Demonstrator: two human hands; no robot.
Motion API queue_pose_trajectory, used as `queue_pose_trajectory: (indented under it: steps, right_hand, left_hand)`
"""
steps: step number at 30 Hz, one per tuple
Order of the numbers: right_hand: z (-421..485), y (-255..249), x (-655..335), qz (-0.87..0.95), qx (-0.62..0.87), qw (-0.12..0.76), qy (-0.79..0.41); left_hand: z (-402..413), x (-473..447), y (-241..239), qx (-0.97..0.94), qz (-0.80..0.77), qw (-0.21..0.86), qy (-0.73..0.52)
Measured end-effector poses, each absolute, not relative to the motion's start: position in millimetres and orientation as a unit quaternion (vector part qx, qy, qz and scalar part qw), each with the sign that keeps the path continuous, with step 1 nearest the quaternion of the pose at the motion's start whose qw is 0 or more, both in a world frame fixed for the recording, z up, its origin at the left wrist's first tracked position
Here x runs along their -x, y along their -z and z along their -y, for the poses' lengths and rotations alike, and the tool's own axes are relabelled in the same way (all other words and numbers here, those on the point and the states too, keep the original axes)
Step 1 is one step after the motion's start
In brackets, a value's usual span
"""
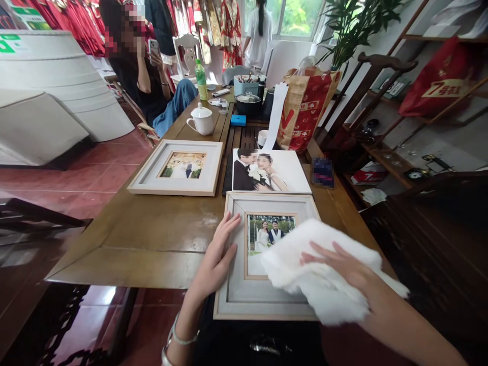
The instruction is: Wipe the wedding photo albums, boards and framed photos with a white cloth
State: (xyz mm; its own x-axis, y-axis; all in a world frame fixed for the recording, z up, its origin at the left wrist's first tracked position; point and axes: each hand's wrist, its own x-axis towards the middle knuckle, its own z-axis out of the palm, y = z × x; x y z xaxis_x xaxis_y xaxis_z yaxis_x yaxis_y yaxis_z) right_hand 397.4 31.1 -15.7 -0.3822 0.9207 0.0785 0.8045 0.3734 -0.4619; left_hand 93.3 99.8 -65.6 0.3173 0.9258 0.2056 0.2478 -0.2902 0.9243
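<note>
A picture frame (235,290) with a wide pale border lies at the table's near edge, partly overhanging it. Inside is a photo (263,236) of a couple outdoors. My left hand (220,254) rests along the frame's left side, fingers stretched and thumb apart, touching its border. In my right hand (339,262) is a bunched white cloth (301,239), held over the frame's right half. The cloth covers part of the photo and the frame's lower right corner. Some of the right fingers are sunk in the folds and hidden.
A second framed photo (142,182) and an unframed couple print (292,170) lie beyond. Farther back on the wooden table (152,244) are a lidded white mug (202,120), a green bottle (200,81) and a paper bag (305,107). A seated person (141,81) holds a phone.
</note>
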Motion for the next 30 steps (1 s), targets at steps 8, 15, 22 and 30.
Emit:
queue_pose_trajectory:
  steps: [8,15,22,30]
  right_hand:
    - [-135,30,-366,0.787,0.558,0.244,-0.102]
    - [-109,16,-344,0.845,0.468,0.121,-0.227]
    - [-42,-10,-386,0.826,0.395,0.054,-0.4]
    - [-103,4,-373,0.83,0.477,0.145,-0.251]
  left_hand:
    - [-99,-92,67,-0.694,-0.422,0.421,-0.404]
    - [-98,-93,69,-0.684,-0.448,0.411,-0.403]
    - [-99,-93,75,-0.696,-0.446,0.395,-0.4]
    - [-98,-92,74,-0.695,-0.445,0.396,-0.403]
